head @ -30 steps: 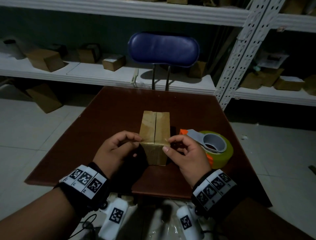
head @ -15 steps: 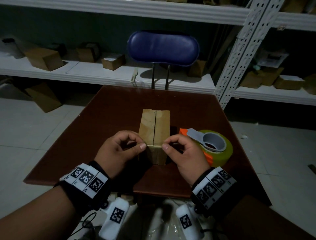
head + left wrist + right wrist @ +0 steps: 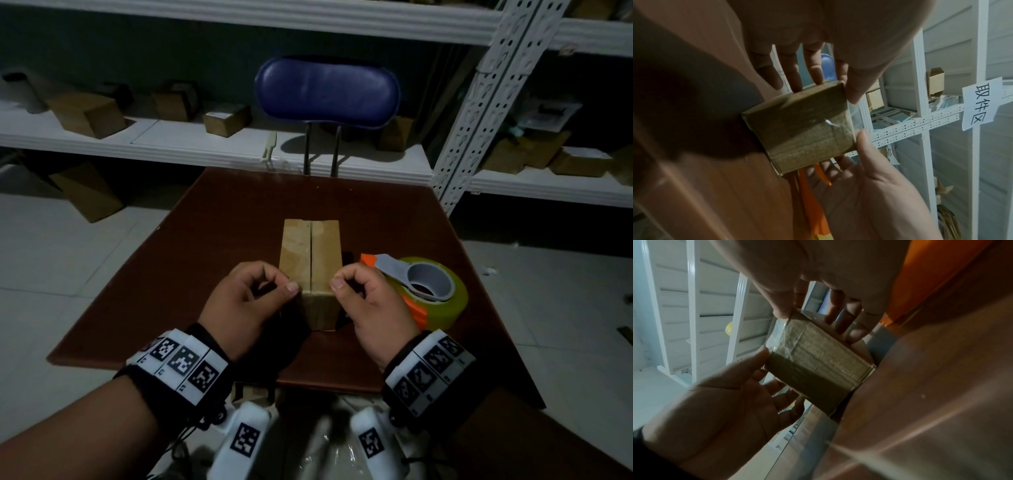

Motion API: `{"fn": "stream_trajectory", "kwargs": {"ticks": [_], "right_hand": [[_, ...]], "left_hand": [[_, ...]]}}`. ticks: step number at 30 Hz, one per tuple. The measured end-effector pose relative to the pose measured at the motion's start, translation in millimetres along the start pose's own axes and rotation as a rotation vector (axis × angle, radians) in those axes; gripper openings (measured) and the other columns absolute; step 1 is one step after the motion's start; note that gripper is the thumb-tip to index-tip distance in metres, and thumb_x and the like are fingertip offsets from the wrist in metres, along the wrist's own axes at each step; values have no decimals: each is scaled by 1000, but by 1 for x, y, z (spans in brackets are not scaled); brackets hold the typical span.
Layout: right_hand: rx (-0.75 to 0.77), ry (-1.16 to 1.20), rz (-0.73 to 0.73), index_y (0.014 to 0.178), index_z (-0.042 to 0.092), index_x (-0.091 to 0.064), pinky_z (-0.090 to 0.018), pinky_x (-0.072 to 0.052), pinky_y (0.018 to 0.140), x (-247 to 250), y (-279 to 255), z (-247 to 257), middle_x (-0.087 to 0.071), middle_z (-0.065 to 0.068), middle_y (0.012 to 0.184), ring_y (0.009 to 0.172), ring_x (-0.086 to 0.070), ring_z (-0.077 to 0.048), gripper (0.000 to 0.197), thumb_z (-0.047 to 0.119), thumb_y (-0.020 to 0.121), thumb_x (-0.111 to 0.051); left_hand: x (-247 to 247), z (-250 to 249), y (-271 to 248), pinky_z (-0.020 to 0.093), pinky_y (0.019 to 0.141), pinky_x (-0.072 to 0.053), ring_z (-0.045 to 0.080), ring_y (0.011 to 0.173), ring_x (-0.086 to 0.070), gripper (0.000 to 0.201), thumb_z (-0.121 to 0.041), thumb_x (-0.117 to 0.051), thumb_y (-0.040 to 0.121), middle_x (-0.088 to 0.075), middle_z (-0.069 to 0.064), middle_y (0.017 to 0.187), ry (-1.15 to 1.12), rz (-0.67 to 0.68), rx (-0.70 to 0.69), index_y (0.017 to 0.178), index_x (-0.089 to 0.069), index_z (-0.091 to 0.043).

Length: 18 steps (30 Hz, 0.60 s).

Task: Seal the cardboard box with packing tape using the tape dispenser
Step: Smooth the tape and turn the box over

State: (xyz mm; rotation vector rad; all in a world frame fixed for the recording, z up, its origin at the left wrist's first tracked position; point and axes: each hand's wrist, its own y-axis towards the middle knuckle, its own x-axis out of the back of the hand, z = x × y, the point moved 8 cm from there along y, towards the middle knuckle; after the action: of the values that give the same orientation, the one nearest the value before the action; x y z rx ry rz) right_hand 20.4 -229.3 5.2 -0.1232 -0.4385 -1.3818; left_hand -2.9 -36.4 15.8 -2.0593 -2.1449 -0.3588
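A small brown cardboard box (image 3: pixel 310 260) stands near the middle of the dark reddish-brown tabletop (image 3: pixel 212 240), its 2 top flaps closed with a dark seam running away from the person. Clear tape shows glossy over its near face in both wrist views (image 3: pixel 797 344).

The left hand (image 3: pixel 246 301) grips the box's near left corner, thumb tip pressed at the top edge and fingers curled along the left side. The right hand (image 3: pixel 368 301) grips the near right corner the same way, thumb on the top edge, fingers curled down the right side.

Just right of the box lies the tape dispenser, an orange-and-grey handle on a yellowish roll of packing tape (image 3: pixel 431 287), flat on the tabletop and apart from both hands.

Beyond the tabletop stands a blue padded chair (image 3: pixel 327 92), with white metal shelving (image 3: pixel 171 144) holding other cardboard boxes.
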Motion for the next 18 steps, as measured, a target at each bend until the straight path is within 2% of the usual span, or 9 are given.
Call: {"fn": "stream_trajectory", "kwargs": {"ticks": [4,6,7,9,11,13,15,18], "right_hand": [[-40,-22,-20,90,33,-62,-55,-53,83,-4,3,-5,-58,-1,94,89,-58,-24,28,59,90,-51],[-56,-15,-53,92,34,-62,-50,-54,80,-5,4,-8,-59,-4,94,86,-58,-23,30,61,88,-52],[-62,-9,-72,93,34,-62,-48,-53,78,-5,5,-9,-59,-5,94,84,-57,-23,30,62,87,-52],[-74,4,-116,92,33,-61,-46,-53,75,-5,4,-10,-59,-6,94,82,-57,-22,30,61,87,-53],[-81,9,-156,92,34,-60,-48,-54,74,-5,2,-10,-59,-4,94,80,-58,-22,27,59,87,-52],[-87,13,-178,93,34,-59,-52,-55,75,-7,-1,-8,-60,-3,96,80,-60,-21,24,57,86,-53],[-112,76,-184,99,41,-57,-53,-57,80,-5,-1,-5,-63,1,102,88,-65,-20,16,50,86,-59],[-194,202,-185,105,54,-49,-52,-60,79,0,2,-8,-67,2,105,87,-72,-20,34,34,87,-69]], "left_hand": [[-2,-1,1,46,82,-55,30,90,-64,18,-43,-72,77,-65,9,98,30,-46,28,80,-65,-27],[-2,-3,2,44,77,-57,25,84,-65,15,-37,-73,83,-66,7,95,37,-75,37,80,-62,-27],[-1,-4,2,38,68,-56,21,75,-64,16,-31,-74,84,-66,5,89,35,-95,36,82,-59,-25],[-1,-7,2,25,48,-46,12,55,-53,24,-24,-76,84,-59,3,71,27,-134,42,86,-52,-18],[-1,-6,2,21,41,-40,10,48,-46,28,-22,-77,83,-53,1,65,9,-160,61,87,-49,-16],[-1,-5,3,24,45,-42,11,52,-48,28,-23,-77,83,-55,1,67,1,-169,86,88,-49,-17],[-1,-3,3,30,53,-45,17,60,-51,29,-24,-77,83,-56,4,73,-11,-174,117,90,-50,-18],[-1,2,4,36,61,-46,21,67,-53,32,-24,-78,82,-57,6,78,-51,-187,155,94,-49,-19]]}}
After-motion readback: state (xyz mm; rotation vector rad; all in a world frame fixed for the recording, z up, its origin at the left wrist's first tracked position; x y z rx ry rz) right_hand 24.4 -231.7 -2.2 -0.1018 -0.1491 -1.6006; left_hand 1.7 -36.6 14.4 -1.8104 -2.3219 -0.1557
